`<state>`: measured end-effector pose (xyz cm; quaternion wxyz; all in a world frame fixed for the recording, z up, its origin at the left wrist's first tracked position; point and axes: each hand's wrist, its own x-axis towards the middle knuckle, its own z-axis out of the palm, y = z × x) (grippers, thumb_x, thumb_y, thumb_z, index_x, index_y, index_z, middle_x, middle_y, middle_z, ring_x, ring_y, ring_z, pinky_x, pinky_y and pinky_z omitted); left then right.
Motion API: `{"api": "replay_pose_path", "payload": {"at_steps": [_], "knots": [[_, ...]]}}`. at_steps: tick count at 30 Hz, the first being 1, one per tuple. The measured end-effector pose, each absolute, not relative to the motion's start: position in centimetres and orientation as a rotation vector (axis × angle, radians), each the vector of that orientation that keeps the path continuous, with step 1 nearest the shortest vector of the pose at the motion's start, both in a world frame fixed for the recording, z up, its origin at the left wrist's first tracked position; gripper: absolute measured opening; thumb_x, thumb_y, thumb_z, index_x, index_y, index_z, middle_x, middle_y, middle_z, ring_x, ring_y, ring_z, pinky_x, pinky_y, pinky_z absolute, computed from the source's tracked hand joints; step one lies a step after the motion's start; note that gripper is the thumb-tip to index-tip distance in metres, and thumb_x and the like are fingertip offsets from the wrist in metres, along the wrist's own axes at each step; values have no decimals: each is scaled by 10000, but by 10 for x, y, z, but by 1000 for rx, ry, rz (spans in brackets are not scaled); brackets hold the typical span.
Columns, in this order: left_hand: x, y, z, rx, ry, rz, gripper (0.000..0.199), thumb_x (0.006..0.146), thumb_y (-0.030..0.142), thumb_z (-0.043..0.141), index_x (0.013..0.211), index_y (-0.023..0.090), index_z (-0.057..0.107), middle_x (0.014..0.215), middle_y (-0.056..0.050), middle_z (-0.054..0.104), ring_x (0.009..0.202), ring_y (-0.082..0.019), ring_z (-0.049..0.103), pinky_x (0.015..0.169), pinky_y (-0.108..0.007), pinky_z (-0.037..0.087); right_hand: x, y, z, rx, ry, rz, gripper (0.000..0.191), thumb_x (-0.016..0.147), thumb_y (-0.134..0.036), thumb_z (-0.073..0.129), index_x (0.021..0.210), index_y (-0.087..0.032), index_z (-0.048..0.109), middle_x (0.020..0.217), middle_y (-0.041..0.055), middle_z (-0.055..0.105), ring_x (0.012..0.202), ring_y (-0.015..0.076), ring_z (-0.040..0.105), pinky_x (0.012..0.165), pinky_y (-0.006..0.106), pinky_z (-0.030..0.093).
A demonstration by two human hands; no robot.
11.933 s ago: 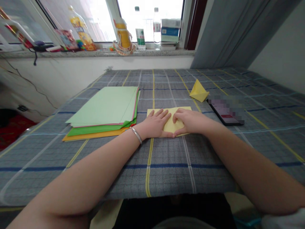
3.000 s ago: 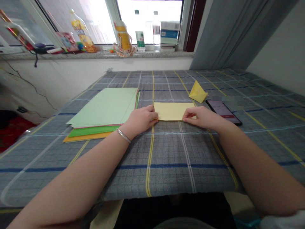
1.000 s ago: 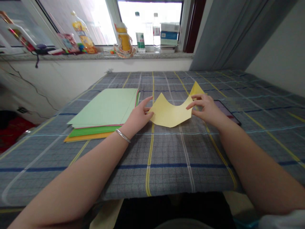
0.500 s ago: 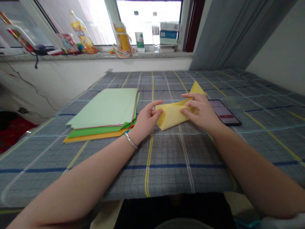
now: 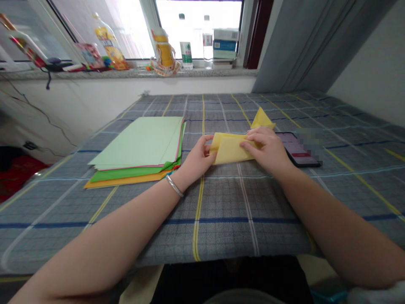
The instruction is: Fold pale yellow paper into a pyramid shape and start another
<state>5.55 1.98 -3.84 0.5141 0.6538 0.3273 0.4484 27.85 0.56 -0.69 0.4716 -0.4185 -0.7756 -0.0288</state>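
A sheet of pale yellow paper, doubled over into a flattish rectangle, lies on the checked cloth between my hands. My left hand pinches its left end with the fingertips. My right hand rests over its right end and covers part of it, fingers on top of the fold. Just beyond that hand stands a folded yellow paper triangle, its lower part hidden. A black smartphone lies to the right of my right hand, partly blurred out. A silver bangle circles my left wrist.
A stack of coloured paper, light green on top with green and orange below, lies left of my left hand. A grey checked cloth covers the surface. Bottles and packages stand on the windowsill beyond its far edge.
The yellow sheet, curved upward a moment ago, is now pressed flatter into a doubled rectangle. My hands have moved closer together, and my right hand now lies over the paper's right end.
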Motion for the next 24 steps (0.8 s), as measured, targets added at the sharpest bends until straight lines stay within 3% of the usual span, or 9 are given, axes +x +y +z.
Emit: {"api": "replay_pose_path", "payload": {"at_steps": [6,10,13,16,19,24], "knots": [[47,25,-37,1909,945,847,220,809,272,543,962,163,659,927,-48,716,891,-212,655,869,-369,507,281,5,-4,-1049,-1843,-56,159,822,-337,656,704,-232,678,828,55,699,849,251,619,851,473,465],[45,20,-28,2087,1008,719,291,859,346,454,909,173,682,905,-32,715,899,-227,639,880,-376,493,282,6,-3,-1099,-1794,-92,176,821,-358,648,696,-234,661,808,52,691,822,243,618,849,467,458],[44,18,-25,2124,1030,705,298,835,307,432,921,171,683,887,-25,705,891,-222,633,886,-364,487,282,7,-4,-1141,-1804,-117,199,821,-385,632,690,-236,642,808,50,686,829,242,615,866,466,447],[44,15,-22,2084,1026,838,344,822,257,375,932,158,686,904,-29,701,925,-218,622,894,-342,481,280,7,-6,-1204,-1828,-172,235,836,-418,606,688,-237,626,785,36,680,824,238,607,959,503,387],[46,8,-16,2042,942,1024,384,905,312,346,1003,153,682,994,-36,701,1013,-208,604,936,-310,459,276,4,-7,-1240,-1848,-217,265,854,-441,577,690,-235,617,764,20,675,813,228,606,1032,520,314],[52,-6,-8,2032,1076,1159,448,961,484,392,949,154,695,891,-31,694,842,-184,609,767,-276,480,266,-5,-3,-1261,-1887,-260,272,864,-454,565,708,-235,606,747,19,669,807,227,599,977,468,349]]}}
